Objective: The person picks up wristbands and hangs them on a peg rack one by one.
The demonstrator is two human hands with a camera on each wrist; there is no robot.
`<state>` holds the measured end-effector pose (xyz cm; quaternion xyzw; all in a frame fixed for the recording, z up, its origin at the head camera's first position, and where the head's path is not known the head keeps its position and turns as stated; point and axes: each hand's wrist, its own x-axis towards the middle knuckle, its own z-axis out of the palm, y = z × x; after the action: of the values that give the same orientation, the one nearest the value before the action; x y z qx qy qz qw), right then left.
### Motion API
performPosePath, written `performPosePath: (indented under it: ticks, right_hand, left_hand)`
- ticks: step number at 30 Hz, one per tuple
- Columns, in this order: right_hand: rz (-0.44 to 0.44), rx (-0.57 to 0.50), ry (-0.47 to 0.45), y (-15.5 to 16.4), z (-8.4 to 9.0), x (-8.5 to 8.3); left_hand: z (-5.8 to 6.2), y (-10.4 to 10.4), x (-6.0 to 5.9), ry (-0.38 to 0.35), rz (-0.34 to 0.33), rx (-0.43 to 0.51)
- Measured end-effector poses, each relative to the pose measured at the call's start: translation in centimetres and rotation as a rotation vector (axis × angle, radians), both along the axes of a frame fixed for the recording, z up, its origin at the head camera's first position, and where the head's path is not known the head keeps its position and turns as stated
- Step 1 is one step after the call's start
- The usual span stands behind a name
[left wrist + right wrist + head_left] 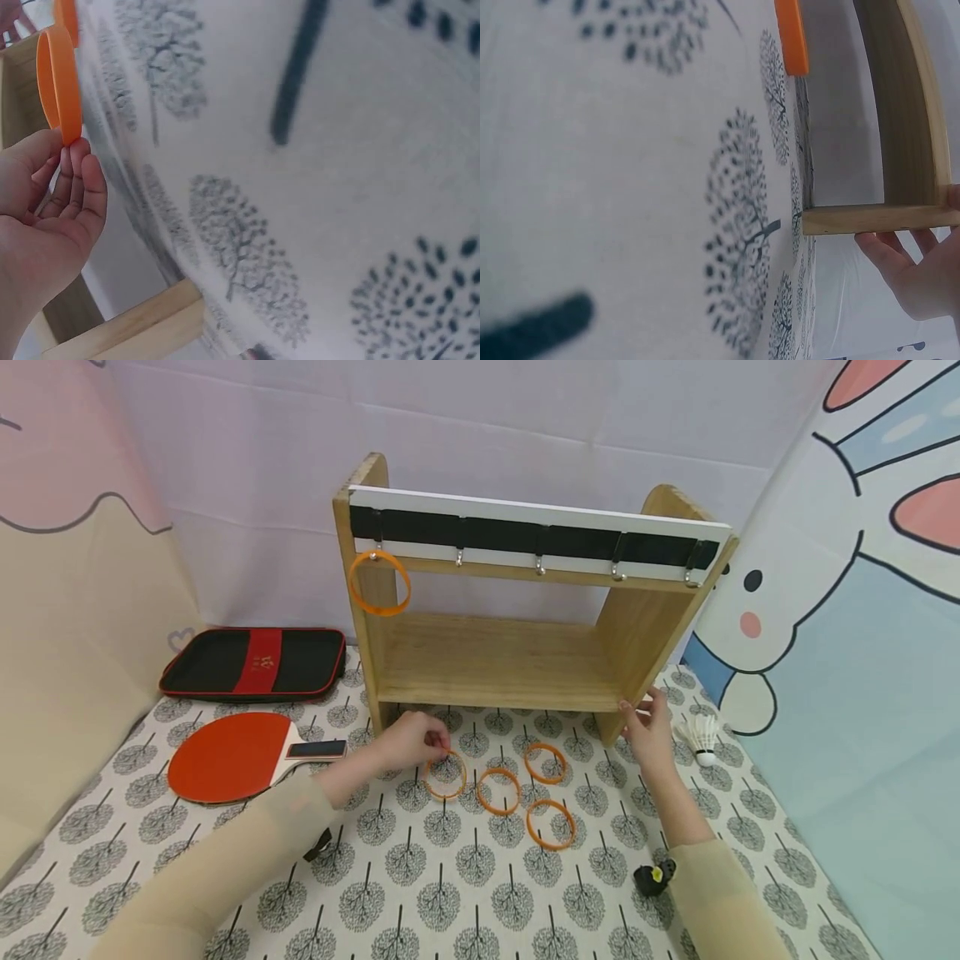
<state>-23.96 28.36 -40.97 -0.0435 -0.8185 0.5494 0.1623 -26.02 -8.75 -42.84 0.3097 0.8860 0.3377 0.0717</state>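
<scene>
- Left hand point(45, 225) sits low at the frame's left edge, fingers point(82, 176) curled up toward an orange ring point(61, 82).
- The ring stands on edge just above the fingertips — thumb and fingertips meet at its lower rim, pinching it.
- A second ring point(67, 15) shows partly above the first.
- Right of the ring spreads a tree-print cloth point(300, 187), blurred.
- Below the hand — a wooden rack point(127, 326) edge.

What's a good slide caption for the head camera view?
Left hand pinches an orange ring on the tree-print cloth; right hand steadies the wooden hook rack.
</scene>
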Motion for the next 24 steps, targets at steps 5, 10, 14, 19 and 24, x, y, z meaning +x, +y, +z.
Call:
performPosePath:
  ticks: [5, 10, 14, 19, 24]
  right_hand:
    - [0.009, 0.018, -0.016, 0.0, 0.1, 0.1]
    - [0.005, 0.025, 0.006, 1.0, -1.3, -0.8]
    - [0.009, 0.032, 0.033, 2.4, -3.2, -2.2]
    - [0.035, 0.038, 0.052, 3.0, -4.1, -2.9]
    - [0.012, 0.030, 0.026, 1.4, -2.0, -1.3]
  left_hand:
    - [1.2, -0.1, 0.5, -0.025, -0.008, 0.024]
    - [2.5, -0.1, 1.0, -0.041, -0.021, 0.028]
    - [3.9, -0.1, 1.5, -0.024, -0.021, 0.050]
    - [6.4, -0.4, 2.2, -0.030, 0.011, 0.121]
    - [9.9, -0.8, 3.0, -0.002, 0.059, 0.174]
